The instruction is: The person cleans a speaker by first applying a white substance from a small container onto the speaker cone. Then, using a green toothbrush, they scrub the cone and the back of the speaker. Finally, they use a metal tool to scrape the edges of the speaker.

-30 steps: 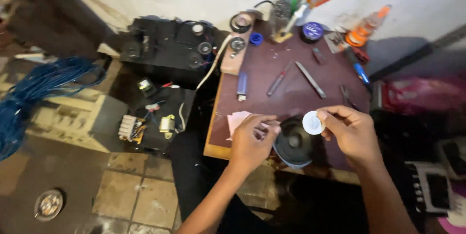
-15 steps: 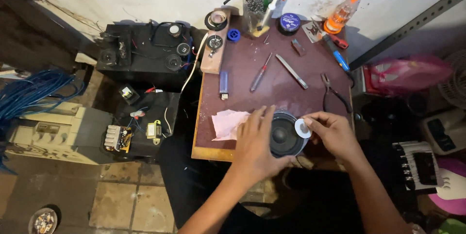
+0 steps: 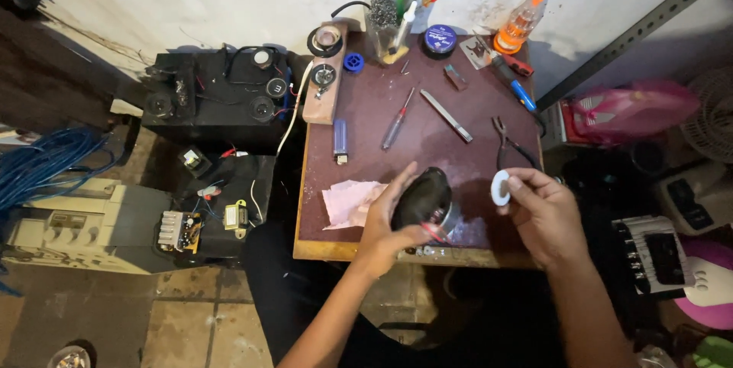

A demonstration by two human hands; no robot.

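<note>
Presently left hand (image 3: 385, 223) grips a round black speaker (image 3: 422, 198) on the dark maroon tabletop (image 3: 427, 143); right hand (image 3: 544, 214) pinches a small white disc (image 3: 500, 188); hands apart.

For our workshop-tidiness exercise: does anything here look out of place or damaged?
Beside the table, an opened black case on the floor shows a bare circuit board, transformer and loose wires. A crumpled pink cloth lies on the tabletop.

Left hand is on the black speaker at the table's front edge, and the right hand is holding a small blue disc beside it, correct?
Not quite. In the head view the left hand does grip the black speaker, but the disc in the right hand is white, not blue.
</note>
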